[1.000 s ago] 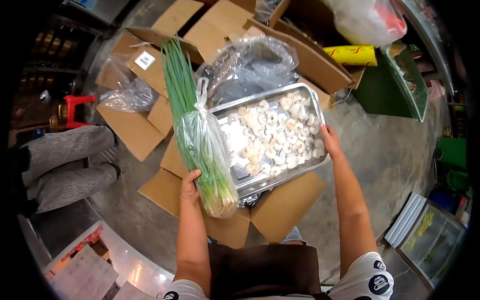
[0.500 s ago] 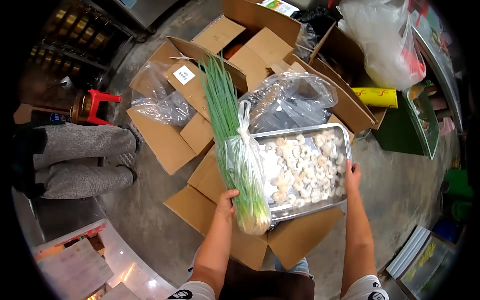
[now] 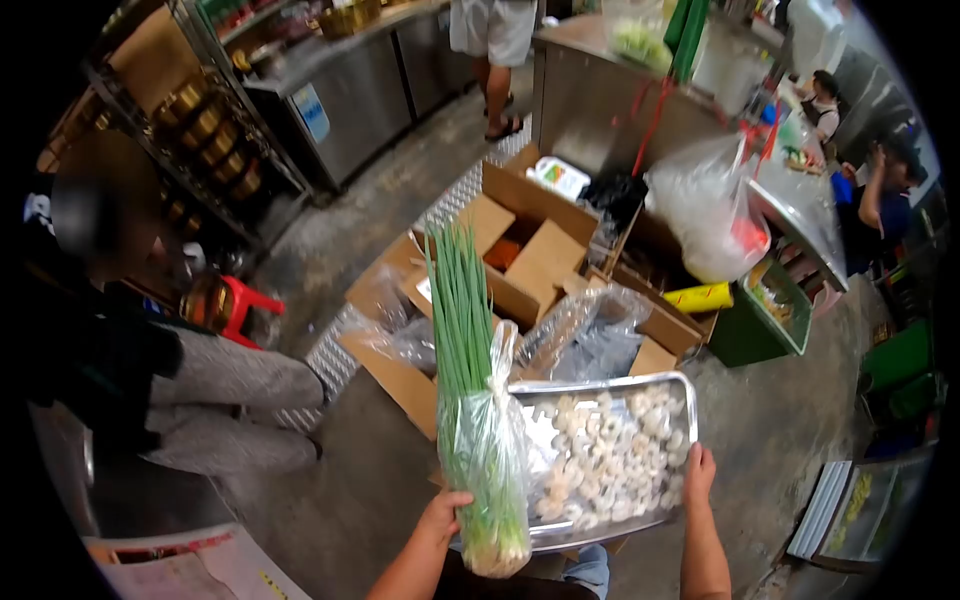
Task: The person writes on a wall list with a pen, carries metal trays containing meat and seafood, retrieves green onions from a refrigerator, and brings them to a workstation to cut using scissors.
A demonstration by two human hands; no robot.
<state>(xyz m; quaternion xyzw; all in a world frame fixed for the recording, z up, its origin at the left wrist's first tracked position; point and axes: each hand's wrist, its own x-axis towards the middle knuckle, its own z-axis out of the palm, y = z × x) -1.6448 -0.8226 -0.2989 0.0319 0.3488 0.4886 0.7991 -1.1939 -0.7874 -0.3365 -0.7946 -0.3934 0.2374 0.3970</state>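
My left hand (image 3: 440,515) is closed at the left side of a bunch of spring onions (image 3: 462,310), its thumb on the clear plastic bag wrapped round their lower half. The bag is knotted near its top. The bunch lies across the left end of a shallow metal tray (image 3: 690,400), hiding that edge; whether my left fingers also grip the tray beneath cannot be seen. Peeled shrimp (image 3: 610,455) are spread in the tray. My right hand (image 3: 698,475) is closed on the tray's right rim.
Open cardboard boxes (image 3: 550,250) with plastic liners stand on the floor ahead. A yellow roll (image 3: 698,298) and a green bin (image 3: 765,325) are at right. A person in grey trousers (image 3: 230,375) is close on the left, near a red stool (image 3: 240,305). Other people are farther back.
My view has tilted up, bringing the counters and more people into sight. The tray and spring onions appear lower in view, still held by both hands.
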